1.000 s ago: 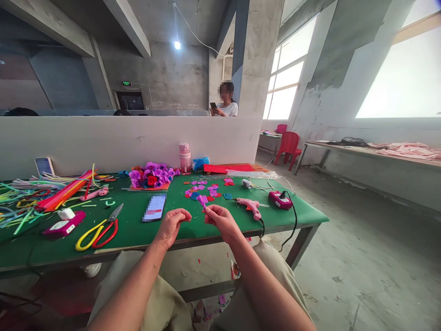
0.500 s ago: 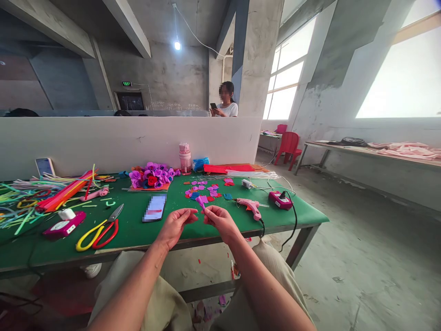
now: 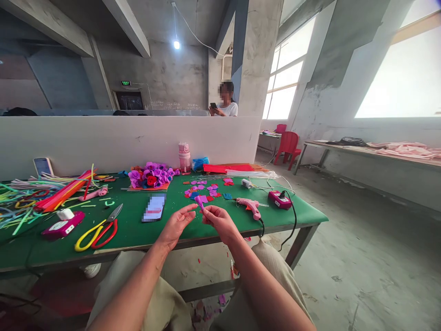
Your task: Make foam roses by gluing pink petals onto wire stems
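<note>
My right hand [image 3: 218,221] pinches a small rolled purple piece [image 3: 199,201] by its lower end, over the front part of the green table [image 3: 131,234]. Just left of it, my left hand [image 3: 178,224] has its fingers apart, with fingertips close to the purple piece and nothing seen in its grasp. Beyond the hands lie cut petals [image 3: 203,187] in purple, red and blue. A pink glue gun [image 3: 251,207] rests to the right of my right hand. On the left are a phone [image 3: 155,208] and scissors with yellow and red handles [image 3: 99,233].
Purple and red flowers [image 3: 152,175], a pink bottle [image 3: 184,157] and red strips [image 3: 227,168] line the back. Colored stems [image 3: 65,188] and a power block [image 3: 64,224] lie left; another block [image 3: 280,199] with a black cable sits right. A person [image 3: 227,103] is behind the partition.
My left hand's fingers have spread apart and lifted slightly toward the purple piece. My right hand still pinches the piece in nearly the same place.
</note>
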`<state>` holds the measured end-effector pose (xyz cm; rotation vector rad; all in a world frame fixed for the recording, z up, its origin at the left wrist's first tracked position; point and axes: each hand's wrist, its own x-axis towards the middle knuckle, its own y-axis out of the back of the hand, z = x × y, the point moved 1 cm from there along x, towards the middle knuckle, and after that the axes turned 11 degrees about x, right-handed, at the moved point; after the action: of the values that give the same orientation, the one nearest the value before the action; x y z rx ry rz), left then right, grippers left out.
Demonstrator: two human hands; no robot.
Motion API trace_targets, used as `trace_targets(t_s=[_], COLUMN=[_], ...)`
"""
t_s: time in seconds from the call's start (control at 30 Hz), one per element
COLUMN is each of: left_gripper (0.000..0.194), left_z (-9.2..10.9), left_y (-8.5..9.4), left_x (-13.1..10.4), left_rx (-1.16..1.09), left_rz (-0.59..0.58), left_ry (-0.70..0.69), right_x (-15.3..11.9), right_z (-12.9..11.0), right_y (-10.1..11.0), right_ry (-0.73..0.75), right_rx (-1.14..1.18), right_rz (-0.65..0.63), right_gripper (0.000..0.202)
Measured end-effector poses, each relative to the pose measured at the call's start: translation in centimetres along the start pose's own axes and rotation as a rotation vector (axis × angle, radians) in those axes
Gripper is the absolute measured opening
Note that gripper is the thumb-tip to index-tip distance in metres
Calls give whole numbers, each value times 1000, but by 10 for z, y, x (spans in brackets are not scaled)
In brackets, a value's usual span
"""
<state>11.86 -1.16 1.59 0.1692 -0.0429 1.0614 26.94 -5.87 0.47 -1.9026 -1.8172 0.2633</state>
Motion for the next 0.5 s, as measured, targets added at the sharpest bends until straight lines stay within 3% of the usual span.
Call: trace_targets(t_s=[0.23,0.4,0.5], left_gripper=[27,23,23], left_z=[-10,-5,-2], left_y=[-5,-2,1], left_x=[5,2,-1], left_rx=[-141,-173,-134], left_rz=[53,168,105], left_ry=[-20,-4,14], right_x=[-3,-4,-5], right_z=[5,12,15], right_y=[-12,-17,-19], right_ry=[-57,-79,-77], right_rx=[-12,-3,21], right_rz=[-23,-39,-44], right_gripper=[35,34,32])
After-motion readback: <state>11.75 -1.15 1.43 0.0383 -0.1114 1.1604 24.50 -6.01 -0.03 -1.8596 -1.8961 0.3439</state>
